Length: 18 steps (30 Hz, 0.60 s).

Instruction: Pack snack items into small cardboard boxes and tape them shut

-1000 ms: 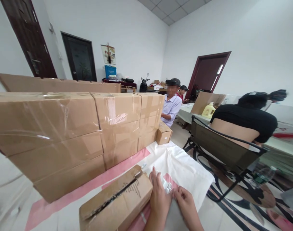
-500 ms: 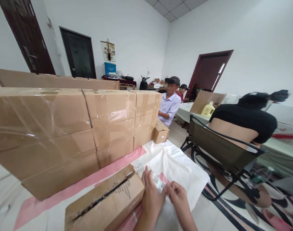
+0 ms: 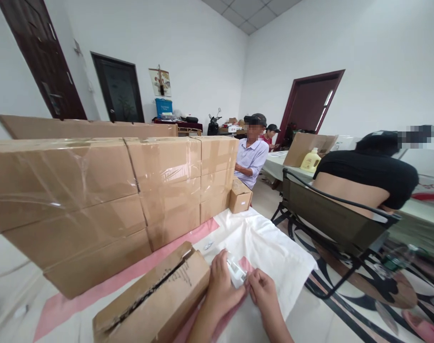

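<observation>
White item (image 3: 234, 272) at 6 o'clock in view. Left hand (image 3: 221, 285) half-curled, holding it from 8 o'clock. Right hand (image 3: 264, 289) at 4 o'clock, fingers bent to its edge; can't tell if gripping.

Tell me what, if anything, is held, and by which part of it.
A white object, held by its left side in the left hand; the right hand is at its right end, contact unclear.

Walls (image 3: 310, 43): we see them bright, evenly lit.
Tape (image 3: 179, 173): we catch white glare toward nine o'clock.
Brown door (image 3: 38, 57): we get it stretched, leaning, at ten o'clock.
White item (image 3: 235, 272): blurred detail, near six o'clock.
</observation>
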Tool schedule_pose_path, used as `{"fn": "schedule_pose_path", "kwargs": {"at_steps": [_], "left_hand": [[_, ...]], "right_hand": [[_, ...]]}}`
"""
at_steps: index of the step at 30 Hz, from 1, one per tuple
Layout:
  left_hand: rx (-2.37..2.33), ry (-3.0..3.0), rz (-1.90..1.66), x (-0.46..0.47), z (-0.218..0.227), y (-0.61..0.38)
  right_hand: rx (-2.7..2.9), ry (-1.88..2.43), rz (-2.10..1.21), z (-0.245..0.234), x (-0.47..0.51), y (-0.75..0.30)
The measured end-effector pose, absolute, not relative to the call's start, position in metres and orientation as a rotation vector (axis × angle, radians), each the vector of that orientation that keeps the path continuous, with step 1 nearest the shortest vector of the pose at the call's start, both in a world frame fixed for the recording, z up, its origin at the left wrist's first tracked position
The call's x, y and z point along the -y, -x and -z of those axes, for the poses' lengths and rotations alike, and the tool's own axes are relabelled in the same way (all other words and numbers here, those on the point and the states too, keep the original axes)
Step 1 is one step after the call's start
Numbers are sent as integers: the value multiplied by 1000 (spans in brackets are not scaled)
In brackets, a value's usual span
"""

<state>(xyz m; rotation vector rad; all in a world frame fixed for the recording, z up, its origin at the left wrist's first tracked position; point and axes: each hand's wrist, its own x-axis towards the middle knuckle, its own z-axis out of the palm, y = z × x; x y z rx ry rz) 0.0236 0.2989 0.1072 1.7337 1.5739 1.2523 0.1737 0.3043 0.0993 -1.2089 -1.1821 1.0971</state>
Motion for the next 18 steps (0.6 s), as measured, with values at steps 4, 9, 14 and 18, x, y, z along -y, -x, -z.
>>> {"fn": "schedule_pose_path", "kwargs": {"at_steps": [4, 9, 14, 18], "left_hand": [[-1431, -1522, -1362, -310, -109, -13], [-1491, -1390, -1450, -318, -105, -18], [-1512, -1409, -1450, -313, -108, -23], [-1497, -1443, -1461, -309, -110, -24]], "right_hand": [[1256, 1251, -1011, -95, -297, -176], [1337, 1266, -892, -99, -289, -172], [1373, 1263, -886, -110, -286, -172], [1387, 1258, -911, -109, -285, -172]]}}
